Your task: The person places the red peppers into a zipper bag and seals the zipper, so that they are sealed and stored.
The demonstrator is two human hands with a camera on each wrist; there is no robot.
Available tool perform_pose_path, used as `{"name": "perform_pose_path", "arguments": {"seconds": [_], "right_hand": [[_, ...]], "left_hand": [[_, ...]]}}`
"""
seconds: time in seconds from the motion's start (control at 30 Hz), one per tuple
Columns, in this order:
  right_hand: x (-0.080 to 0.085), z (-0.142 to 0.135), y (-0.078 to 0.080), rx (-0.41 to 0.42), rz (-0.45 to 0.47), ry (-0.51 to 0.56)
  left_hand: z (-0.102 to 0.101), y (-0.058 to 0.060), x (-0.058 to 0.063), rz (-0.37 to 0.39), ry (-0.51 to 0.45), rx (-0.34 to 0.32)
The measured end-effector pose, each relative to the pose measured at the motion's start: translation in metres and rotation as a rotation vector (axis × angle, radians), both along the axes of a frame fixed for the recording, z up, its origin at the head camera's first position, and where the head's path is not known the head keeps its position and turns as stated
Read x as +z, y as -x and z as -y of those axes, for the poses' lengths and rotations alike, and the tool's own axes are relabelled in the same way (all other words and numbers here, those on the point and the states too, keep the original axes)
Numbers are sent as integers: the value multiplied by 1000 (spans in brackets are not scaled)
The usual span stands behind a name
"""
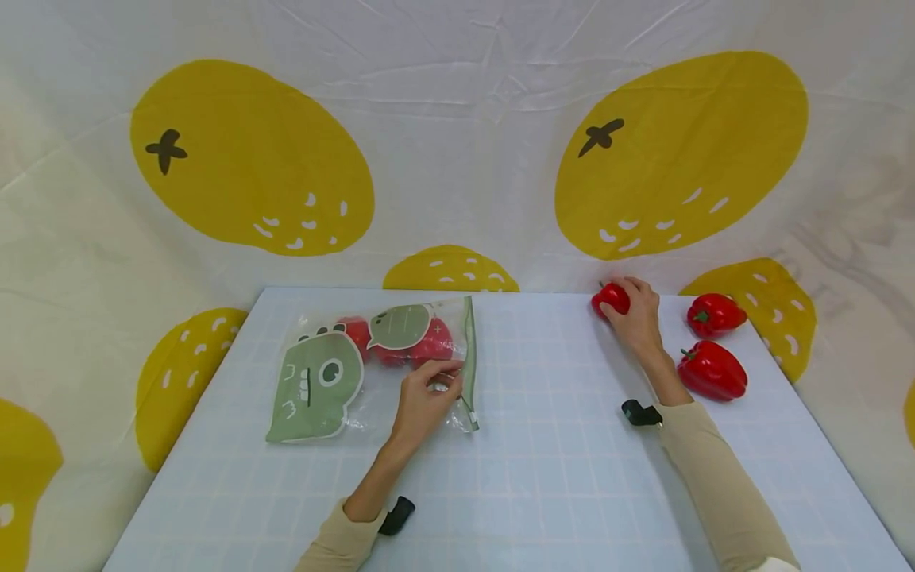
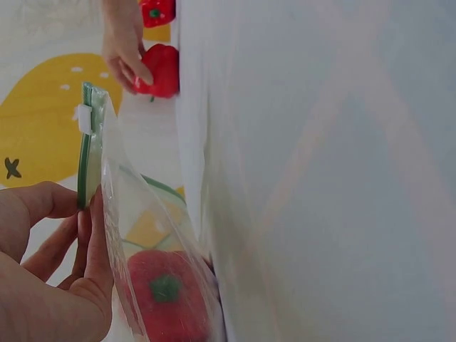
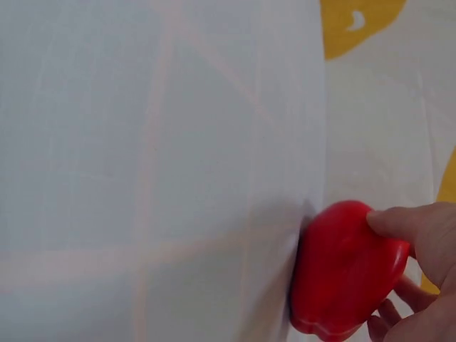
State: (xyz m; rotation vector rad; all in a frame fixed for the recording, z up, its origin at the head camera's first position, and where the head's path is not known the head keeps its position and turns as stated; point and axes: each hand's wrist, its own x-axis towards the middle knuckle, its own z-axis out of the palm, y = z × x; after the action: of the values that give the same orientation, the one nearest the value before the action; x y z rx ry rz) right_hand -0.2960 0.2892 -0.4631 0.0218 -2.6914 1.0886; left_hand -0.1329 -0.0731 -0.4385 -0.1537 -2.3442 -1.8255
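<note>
A clear zip bag (image 1: 386, 397) with a green dinosaur print lies on the left half of the table, red bell peppers (image 1: 434, 343) inside it. My left hand (image 1: 426, 397) pinches the bag's green-edged mouth between thumb and fingers; the left wrist view shows the white slider (image 2: 85, 120) beyond the fingertips. At the table's far side, my right hand (image 1: 636, 314) grips a red bell pepper (image 1: 610, 299) from its right, with the thumb on its near side. In the right wrist view this pepper (image 3: 345, 271) is on the cloth, thumb pressed against its skin.
Two more red bell peppers lie to the right of my right hand, one farther back (image 1: 715, 315) and one nearer (image 1: 712, 371). A pale checked cloth covers the table (image 1: 543, 477). Behind it hangs a white curtain (image 1: 457, 159) with large yellow fruit prints.
</note>
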Motion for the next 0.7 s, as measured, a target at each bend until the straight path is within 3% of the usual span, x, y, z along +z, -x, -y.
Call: {"name": "perform_pose_path", "arguments": {"seconds": [0.23, 0.7], "right_hand": [[1, -3, 1, 16, 10, 1], [9, -4, -7, 16, 32, -51]], "left_hand": [[4, 11, -28, -6, -7, 2], [7, 12, -31, -8, 13, -5]]}}
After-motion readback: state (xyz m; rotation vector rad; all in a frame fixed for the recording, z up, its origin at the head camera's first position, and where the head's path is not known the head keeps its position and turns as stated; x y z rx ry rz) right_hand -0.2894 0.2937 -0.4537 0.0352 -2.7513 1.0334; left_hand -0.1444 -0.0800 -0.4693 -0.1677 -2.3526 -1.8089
